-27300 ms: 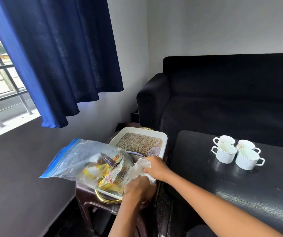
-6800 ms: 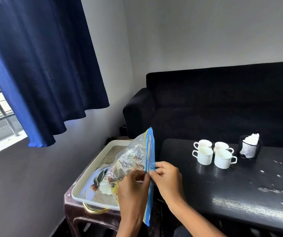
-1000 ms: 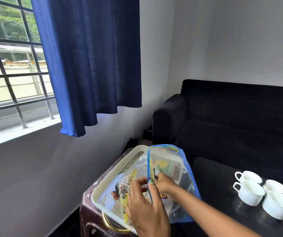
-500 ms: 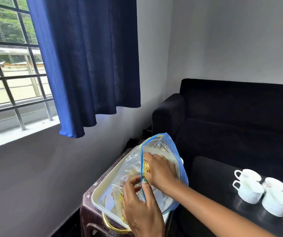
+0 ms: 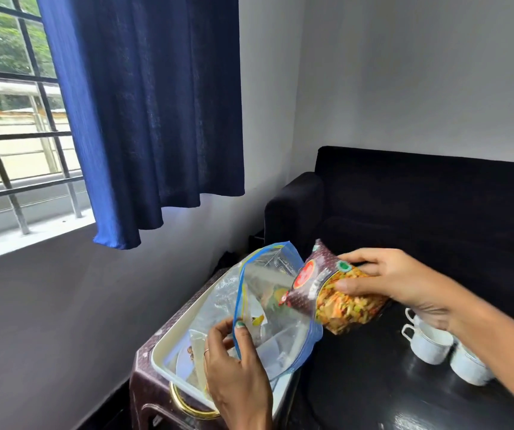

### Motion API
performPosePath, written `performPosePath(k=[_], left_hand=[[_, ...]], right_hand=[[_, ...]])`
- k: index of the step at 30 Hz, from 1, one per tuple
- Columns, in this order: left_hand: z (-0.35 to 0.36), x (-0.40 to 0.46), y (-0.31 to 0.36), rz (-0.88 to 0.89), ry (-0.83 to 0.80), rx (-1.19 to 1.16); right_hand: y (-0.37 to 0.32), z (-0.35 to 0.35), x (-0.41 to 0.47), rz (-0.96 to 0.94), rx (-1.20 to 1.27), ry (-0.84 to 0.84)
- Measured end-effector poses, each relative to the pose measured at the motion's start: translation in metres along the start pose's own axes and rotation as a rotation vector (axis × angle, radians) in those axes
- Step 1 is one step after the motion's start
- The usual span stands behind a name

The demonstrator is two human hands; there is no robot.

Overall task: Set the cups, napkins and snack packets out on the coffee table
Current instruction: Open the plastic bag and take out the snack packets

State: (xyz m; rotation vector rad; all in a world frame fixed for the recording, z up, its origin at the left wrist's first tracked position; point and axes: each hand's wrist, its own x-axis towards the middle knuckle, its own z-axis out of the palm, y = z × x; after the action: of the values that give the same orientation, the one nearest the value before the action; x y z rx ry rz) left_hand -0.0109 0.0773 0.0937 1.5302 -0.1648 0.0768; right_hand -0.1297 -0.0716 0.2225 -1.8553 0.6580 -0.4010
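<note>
Snack packet (image 5: 336,297): light, crinkly, slippery; my right hand (image 5: 395,280) pinches its middle. Left hand (image 5: 237,367) grips zip bag (image 5: 265,308) rim.

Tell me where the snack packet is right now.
The snack packet is in the right hand, held in the air just right of the zip bag mouth, above the coffee table edge, left of the cups.
</note>
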Motion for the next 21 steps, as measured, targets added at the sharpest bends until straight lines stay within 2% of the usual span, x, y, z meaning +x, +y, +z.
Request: performPosePath(k=[5,10,15,21], left_hand=[[-0.004,0.013,-0.001,-0.091,0.113,-0.122],[-0.010,0.026,0.004,-0.125,0.245,-0.248],[-0.013,0.034,0.002,-0.088,0.335,-0.319],[-0.014,0.038,0.001,-0.044,0.369,-0.330]], right_hand=[[0.030,-0.037,0.003,0.118,0.269,0.081],[0.071,-0.025,0.021,0.252,0.376,0.209],[0.110,0.024,0.051,0.320,0.302,0.218],[0.130,0.076,0.093,0.302,0.015,-0.019]])
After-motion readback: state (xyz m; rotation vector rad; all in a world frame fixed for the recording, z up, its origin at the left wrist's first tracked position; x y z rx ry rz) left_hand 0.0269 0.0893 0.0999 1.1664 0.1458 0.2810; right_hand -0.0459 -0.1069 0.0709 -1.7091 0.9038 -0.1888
